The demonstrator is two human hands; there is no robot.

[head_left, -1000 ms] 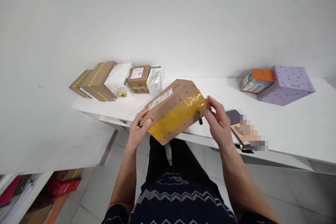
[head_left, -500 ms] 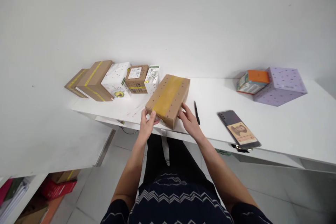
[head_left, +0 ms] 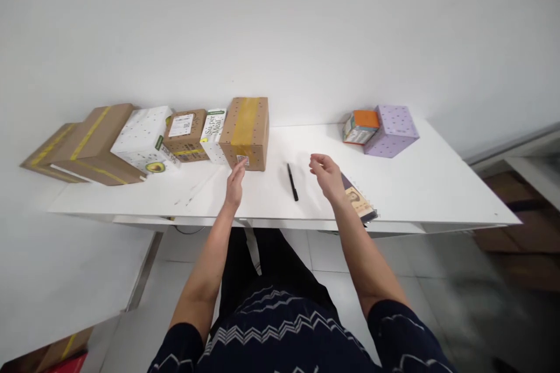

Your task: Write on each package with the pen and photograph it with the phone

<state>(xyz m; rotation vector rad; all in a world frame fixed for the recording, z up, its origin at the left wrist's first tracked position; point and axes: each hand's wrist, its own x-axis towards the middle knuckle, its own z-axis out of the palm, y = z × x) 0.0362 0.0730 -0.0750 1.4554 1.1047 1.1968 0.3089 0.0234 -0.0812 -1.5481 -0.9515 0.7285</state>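
A brown cardboard box [head_left: 256, 128] with wide yellow tape and small dark dots stands against the wall, at the right end of a row of boxes. My left hand [head_left: 235, 183] is at its front lower edge, fingers stretched out and close together, seeming to touch the box by a small printed label. Over the table, my right hand [head_left: 327, 178] hangs with loosely bent fingers and nothing visible in it. A black pen [head_left: 292, 182] lies between my hands. Partly hidden behind my right hand and forearm is a phone [head_left: 359, 201].
Along the wall at left stand a white avocado-print box [head_left: 142, 137], a labelled brown box [head_left: 186, 131], a narrow white box [head_left: 214, 134] and a large taped carton [head_left: 98, 145]. An orange box [head_left: 365, 120] and a lilac box [head_left: 391, 131] stand at right on the white table [head_left: 429, 186].
The brown box has gone from the table's front edge back to the wall, beside the narrow white box. My right hand has let go and moved right. The view has turned rightward.
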